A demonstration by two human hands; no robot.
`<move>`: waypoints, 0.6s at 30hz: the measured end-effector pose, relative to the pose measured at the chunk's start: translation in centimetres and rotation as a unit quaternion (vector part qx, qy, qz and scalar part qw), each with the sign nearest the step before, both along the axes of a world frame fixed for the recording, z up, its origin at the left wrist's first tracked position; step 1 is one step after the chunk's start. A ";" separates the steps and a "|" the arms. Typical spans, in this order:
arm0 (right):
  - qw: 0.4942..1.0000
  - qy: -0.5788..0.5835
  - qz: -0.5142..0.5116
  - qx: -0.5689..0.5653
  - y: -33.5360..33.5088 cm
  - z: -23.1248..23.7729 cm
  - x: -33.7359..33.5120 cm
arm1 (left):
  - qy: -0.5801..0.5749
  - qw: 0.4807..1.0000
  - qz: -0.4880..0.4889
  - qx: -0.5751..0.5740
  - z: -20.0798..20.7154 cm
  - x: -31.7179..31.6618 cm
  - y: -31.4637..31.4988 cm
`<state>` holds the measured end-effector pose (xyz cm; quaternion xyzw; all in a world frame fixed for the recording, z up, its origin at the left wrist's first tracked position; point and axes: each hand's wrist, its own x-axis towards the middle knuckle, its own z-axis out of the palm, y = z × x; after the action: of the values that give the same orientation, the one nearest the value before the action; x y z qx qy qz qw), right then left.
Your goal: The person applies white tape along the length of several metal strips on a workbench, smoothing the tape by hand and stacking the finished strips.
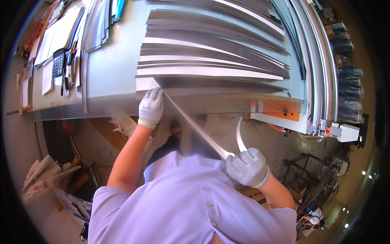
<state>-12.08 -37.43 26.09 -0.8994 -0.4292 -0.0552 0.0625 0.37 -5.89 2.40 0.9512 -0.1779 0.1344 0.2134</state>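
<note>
My grey-gloved right hand (247,166) is clamping a thin white strip (217,148), seemingly part-peeled; my grey-gloved left hand (151,106) is resting, grip unclear; long dark strips (211,83) are apparently waiting.

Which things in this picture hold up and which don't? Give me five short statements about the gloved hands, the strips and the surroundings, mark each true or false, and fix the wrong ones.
1. The right hand in a grey knit glove grips a long narrow white strip. True.
2. The left hand in a grey knit glove is at the right ends of the flat grey and white strips. False: it is at their left ends.
3. A dark rectangular calculator lies left of the flat strips. True.
4. An orange rectangular panel is right of both hands. True.
5. The buttoned pale purple shirt has long sleeves. False: its sleeves are short.
</note>
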 end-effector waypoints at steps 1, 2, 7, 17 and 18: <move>1.000 -0.006 -0.003 -0.015 0.0 0.2 -0.4 | -0.001 1.000 0.007 -0.004 0.0 0.0 0.5; 1.000 -0.014 0.007 -0.007 -0.2 0.4 -0.7 | -0.002 1.000 0.014 -0.007 0.0 0.0 0.9; 0.994 0.040 -0.077 -0.069 -1.9 -1.9 -2.2 | -0.026 0.999 0.044 -0.012 -0.2 0.0 1.9; 0.950 0.049 -0.263 0.164 5.5 -11.4 12.5 | -0.043 0.998 0.042 0.012 1.5 1.2 2.9; 0.950 0.028 -0.261 0.167 7.3 -13.1 14.3 | -0.009 0.999 0.035 0.008 0.8 1.3 2.9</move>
<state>2.24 -30.17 12.94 -0.9578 -0.1623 -0.1150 0.2074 1.63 -3.00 3.24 0.9572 -0.1471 0.1494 0.1993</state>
